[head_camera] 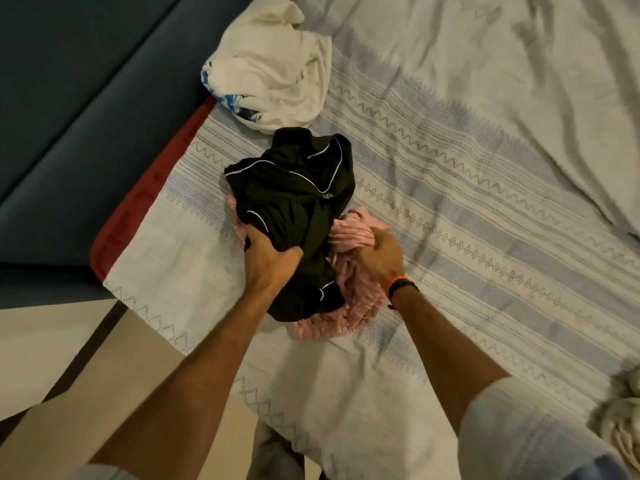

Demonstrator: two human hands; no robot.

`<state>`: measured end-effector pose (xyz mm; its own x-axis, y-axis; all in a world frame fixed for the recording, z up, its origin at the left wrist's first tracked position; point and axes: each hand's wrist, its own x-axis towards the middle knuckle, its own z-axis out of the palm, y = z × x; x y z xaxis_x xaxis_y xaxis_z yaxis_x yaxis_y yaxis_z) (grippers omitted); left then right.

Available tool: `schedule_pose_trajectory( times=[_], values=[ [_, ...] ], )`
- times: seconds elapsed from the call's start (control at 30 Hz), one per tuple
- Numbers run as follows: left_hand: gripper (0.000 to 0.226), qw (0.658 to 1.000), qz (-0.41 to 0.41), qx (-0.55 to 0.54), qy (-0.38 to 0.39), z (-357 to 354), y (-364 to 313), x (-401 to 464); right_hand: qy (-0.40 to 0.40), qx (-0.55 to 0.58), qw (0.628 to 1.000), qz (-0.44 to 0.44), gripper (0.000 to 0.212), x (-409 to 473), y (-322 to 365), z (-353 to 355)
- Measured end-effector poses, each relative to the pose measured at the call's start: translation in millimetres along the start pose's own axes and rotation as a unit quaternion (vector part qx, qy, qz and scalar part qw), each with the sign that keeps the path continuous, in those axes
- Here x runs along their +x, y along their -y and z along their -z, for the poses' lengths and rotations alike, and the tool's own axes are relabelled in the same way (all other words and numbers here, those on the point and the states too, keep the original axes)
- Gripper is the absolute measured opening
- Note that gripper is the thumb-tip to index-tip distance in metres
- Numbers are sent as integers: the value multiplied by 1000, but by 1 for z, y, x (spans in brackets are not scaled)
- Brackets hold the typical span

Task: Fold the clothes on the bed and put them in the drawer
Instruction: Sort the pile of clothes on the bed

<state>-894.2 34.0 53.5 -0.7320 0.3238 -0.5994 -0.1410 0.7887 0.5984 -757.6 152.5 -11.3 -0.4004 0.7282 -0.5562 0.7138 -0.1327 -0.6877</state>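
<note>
A crumpled black garment (298, 202) with thin white piping lies in a heap on the bed (485, 202). Under it is a pink ribbed garment (349, 306), showing at the right and the near side. My left hand (266, 261) grips the black garment at its near left side. My right hand (379, 258), with an orange and black band at the wrist, grips a bunch of the pink garment on the right. A crumpled white garment (273, 74) with a blue print lies farther back on the bed, apart from the heap.
The bed has a pale sheet with grey-blue zigzag stripes; a red mattress edge (138, 209) shows at its left. A dark blue surface (69, 98) runs along the left. Pale floor (52, 341) lies at lower left. Another pale crumpled cloth (623, 427) sits at the right edge.
</note>
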Motion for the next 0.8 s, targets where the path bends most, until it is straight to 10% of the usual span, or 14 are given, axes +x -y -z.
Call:
schedule_pose_trajectory(
  times=[0.2, 0.47, 0.8],
  values=[
    [155, 981, -39, 146, 119, 1, -2, -3, 124, 80, 984, 95, 50, -29, 67, -11],
    [88, 989, -73, 121, -54, 68, -18, -8, 323, 126, 927, 139, 59, -55, 148, 4],
    [75, 985, -103, 39, -131, 150, -44, 22, 84, 28, 990, 109, 32, -13, 190, 0]
  ],
)
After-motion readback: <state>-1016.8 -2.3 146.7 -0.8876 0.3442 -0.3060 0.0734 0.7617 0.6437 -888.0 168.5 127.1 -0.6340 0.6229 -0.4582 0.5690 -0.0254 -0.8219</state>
